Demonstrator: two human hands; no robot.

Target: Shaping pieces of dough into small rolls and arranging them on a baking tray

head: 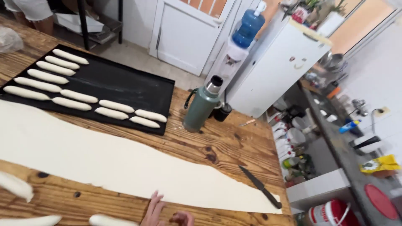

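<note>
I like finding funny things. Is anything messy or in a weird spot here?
Mostly tidy. One thing stands out: the knife lies with its handle on the end of the long dough sheet, close to the table edge. On the tray, the dough rolls fill only the left part.

Green thermos (202, 109) upright beside black tray (138, 90); knife (260, 186) near table edge.

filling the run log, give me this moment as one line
hand: low at table edge, by dough sheet | knife: on sheet end | tray: dough rolls | flask: upright
</note>
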